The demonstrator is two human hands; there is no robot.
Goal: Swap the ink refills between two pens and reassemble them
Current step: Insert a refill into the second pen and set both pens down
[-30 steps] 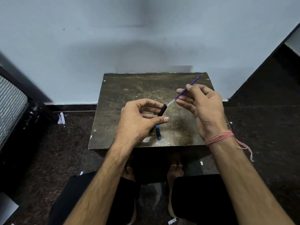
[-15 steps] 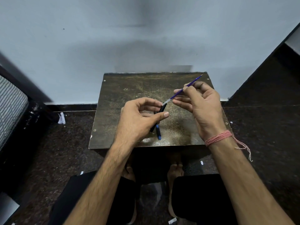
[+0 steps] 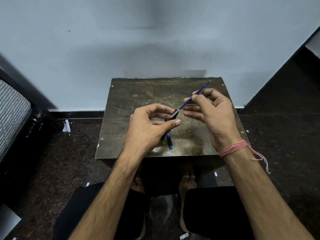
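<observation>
My left hand [image 3: 147,129] grips the black barrel [image 3: 174,115]; my right hand [image 3: 213,111] pinches the refill [image 3: 187,102], its end at the barrel mouth. Insertion step; next requires straight alignment.

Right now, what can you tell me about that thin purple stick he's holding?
It is an ink refill: a thin, straight plastic-looking tube, purple along most of its length, pale near its lower end. The right hand pinches it mid-length. It slants above the table, its fine tip up and away, its lower end at the mouth of the black pen barrel in the left hand.
</observation>
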